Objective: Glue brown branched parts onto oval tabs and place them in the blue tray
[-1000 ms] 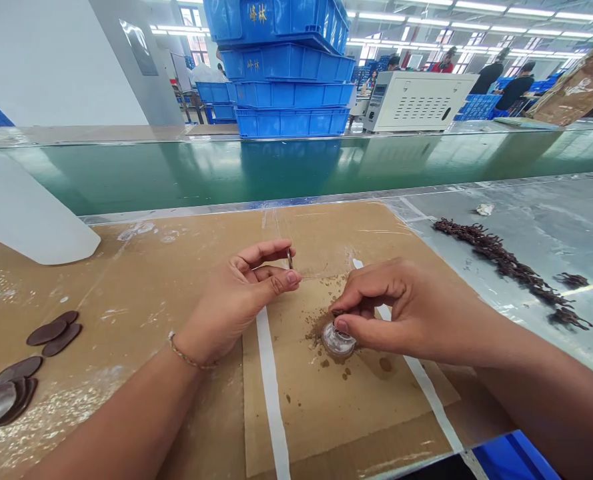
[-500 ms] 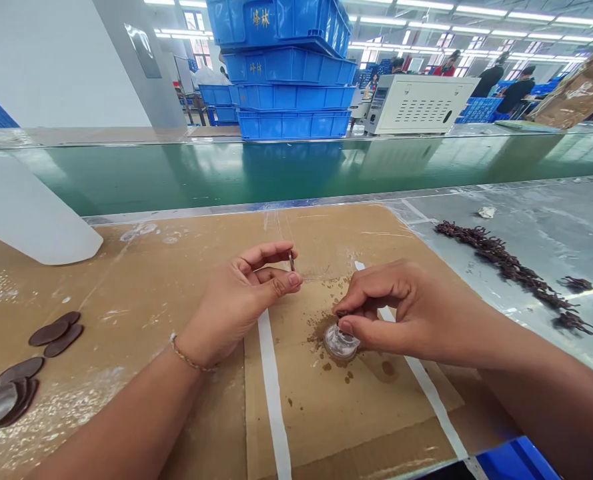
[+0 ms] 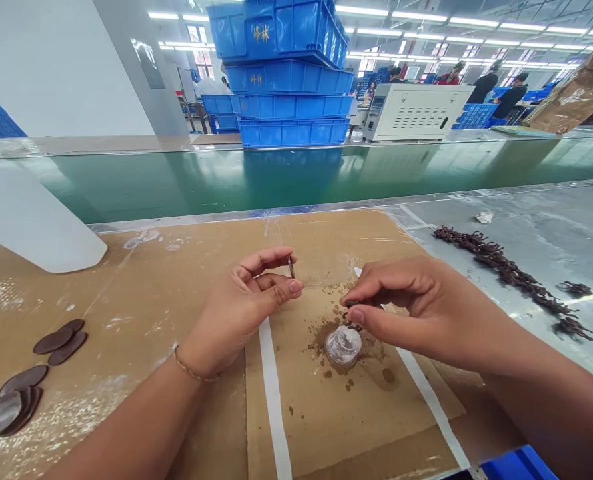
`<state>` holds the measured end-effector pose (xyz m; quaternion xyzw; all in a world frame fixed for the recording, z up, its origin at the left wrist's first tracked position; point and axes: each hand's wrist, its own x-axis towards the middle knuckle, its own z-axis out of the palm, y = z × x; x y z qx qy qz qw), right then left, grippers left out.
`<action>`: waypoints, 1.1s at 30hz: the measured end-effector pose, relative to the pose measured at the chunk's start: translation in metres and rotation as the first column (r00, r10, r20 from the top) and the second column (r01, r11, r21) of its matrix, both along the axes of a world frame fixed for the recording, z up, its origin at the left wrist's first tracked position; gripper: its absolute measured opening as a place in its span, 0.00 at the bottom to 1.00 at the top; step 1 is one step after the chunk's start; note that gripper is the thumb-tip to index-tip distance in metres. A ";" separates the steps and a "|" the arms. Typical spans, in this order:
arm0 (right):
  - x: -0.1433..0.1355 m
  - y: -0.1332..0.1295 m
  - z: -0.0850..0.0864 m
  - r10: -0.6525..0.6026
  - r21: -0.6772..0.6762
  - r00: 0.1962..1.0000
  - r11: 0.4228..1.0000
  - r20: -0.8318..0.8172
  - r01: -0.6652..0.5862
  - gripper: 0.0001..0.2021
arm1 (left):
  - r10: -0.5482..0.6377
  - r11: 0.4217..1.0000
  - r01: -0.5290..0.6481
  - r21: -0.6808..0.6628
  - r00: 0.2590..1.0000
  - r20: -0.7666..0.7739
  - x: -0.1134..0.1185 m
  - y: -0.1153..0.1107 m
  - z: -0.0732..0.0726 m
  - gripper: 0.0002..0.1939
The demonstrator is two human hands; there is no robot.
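Note:
My left hand (image 3: 249,300) is closed in a pinch on a thin dark brown disc (image 3: 291,267), seen edge-on between thumb and fingers. My right hand (image 3: 411,310) pinches a small dark brown twig-like piece (image 3: 347,319), mostly covered by the fingertips. Just below that piece stands a small clear jar (image 3: 343,345) with whitish contents, on a wet, spotted patch of the cardboard sheet (image 3: 336,413). Over on the left lie several dark brown oval discs (image 3: 19,397), partly overlapping. To the right is a long row of dark twig-like pieces (image 3: 501,267).
White tape strips (image 3: 275,400) run along the cardboard. A translucent white container (image 3: 71,243) leans in at left. Beyond the table edge is a green belt (image 3: 176,183), with stacked blue crates (image 3: 293,133) and a pale metal box (image 3: 416,113) behind it. Several people work farther off.
My right hand has lifted slightly up and away from the jar with the twig-like piece, leaving the jar's top visible. My left hand still holds the disc in nearly the same place.

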<state>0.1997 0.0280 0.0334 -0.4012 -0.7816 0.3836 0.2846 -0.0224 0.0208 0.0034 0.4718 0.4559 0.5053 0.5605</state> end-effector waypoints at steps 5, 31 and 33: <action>0.001 0.002 -0.005 -0.044 -0.134 0.990 0.991 -0.136 0.026 0.08 | -0.028 1.000 0.028 -0.008 1.000 0.005 0.004 -0.003 0.001 0.26; -0.003 0.045 -0.029 -0.033 0.006 0.982 0.999 0.185 0.032 0.09 | -0.035 0.999 0.035 -0.002 0.996 0.083 0.014 -0.016 0.010 0.19; -0.002 0.044 -0.030 -0.038 0.016 0.982 0.999 0.184 0.036 0.09 | -0.018 1.000 0.018 -0.003 0.998 0.061 0.014 -0.016 0.010 0.19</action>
